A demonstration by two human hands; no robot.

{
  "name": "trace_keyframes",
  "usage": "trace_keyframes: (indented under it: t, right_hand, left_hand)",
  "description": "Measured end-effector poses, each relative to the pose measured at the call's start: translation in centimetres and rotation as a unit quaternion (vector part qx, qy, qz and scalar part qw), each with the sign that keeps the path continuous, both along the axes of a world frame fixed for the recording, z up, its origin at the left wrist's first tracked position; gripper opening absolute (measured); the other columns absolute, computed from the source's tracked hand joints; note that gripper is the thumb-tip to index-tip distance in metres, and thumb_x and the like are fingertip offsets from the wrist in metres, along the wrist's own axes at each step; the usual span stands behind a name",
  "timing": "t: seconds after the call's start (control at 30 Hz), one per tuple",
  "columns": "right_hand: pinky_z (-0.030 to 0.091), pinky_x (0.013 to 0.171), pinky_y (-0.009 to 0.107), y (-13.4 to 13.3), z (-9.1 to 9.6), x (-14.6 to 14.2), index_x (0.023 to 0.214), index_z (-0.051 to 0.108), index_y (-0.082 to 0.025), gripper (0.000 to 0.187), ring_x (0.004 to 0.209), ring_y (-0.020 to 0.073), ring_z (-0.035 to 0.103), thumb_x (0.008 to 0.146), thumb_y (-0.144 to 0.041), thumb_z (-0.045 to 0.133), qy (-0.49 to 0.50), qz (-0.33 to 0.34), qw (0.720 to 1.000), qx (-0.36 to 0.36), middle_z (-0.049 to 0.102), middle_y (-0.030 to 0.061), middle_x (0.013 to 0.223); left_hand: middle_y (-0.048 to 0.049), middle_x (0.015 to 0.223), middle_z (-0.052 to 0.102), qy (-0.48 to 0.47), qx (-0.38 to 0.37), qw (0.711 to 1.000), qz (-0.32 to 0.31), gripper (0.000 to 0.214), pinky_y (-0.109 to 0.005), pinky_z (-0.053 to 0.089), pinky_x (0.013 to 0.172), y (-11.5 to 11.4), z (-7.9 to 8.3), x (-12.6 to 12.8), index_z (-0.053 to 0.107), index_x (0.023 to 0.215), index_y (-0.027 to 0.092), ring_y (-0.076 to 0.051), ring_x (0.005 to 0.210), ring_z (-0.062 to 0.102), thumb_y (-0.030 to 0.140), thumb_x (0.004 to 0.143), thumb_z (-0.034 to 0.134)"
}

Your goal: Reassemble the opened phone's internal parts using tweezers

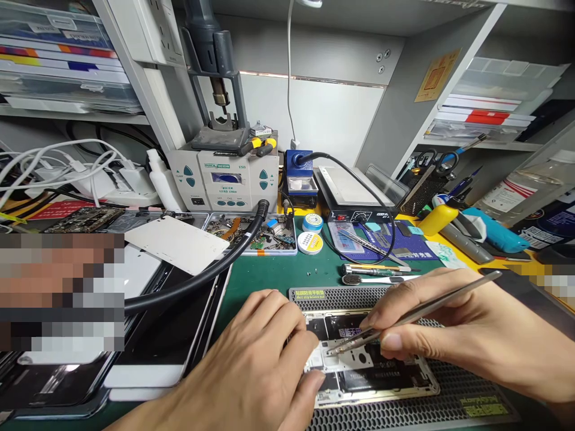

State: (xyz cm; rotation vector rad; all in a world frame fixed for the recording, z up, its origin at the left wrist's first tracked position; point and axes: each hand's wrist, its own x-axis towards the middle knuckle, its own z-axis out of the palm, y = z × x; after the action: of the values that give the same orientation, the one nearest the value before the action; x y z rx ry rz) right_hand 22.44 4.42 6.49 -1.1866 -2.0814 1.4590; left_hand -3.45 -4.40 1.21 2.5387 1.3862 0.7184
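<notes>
An opened smartphone (390,383) lies on a grey anti-slip mat (453,401), with black battery parts, white-metal plates and small connectors exposed. My left hand (265,353) is closed on the phone's left end, thumb low and fingers curled over the edge; some fingertips are hidden. Metal tweezers (431,308) are pinched in my right hand (449,323), between thumb and forefinger. Their tips reach down to a pale plate in the phone's middle, close to my left forefinger. Whether the tips hold a small part, I cannot tell.
Behind stands a hot-air station (224,179) whose black hose (193,293) crosses phones stacked at left. Beyond the mat lie a brush (377,279), screwdriver (372,269) and round tins (311,242). A parts tray (294,239) and soldering-iron stand (300,173) sit farther back.
</notes>
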Motion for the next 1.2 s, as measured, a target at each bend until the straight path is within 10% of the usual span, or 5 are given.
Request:
trace_keyframes:
  t: [0.37,1.2]
  right_hand:
    - [0.059,0.054,0.029,1.9,-1.2,-0.4,0.090,0.084,-0.025,0.030,0.058,0.0206,0.072,0.081,-0.053,0.085,0.024,-0.152,0.981,0.118,0.080,0.0034,0.067]
    - [0.056,0.052,0.022,1.9,-2.9,-2.4,0.096,0.084,-0.021,0.030,0.057,0.0144,0.068,0.082,-0.048,0.087,0.046,-0.178,0.978,0.102,0.079,0.0024,0.067]
  left_hand:
    - [-0.0056,0.099,0.062,-0.005,0.030,0.999,-0.019,0.010,-0.047,0.048,0.094,0.4,-0.8,0.0,0.067,0.097,0.019,-0.027,0.100,0.055,0.018,0.096,0.058]
    - [-0.0071,0.097,0.063,0.028,0.088,0.996,-0.015,0.018,-0.039,0.055,0.094,1.3,-0.1,0.0,0.065,0.096,0.020,-0.023,0.097,0.060,0.038,0.097,0.065]
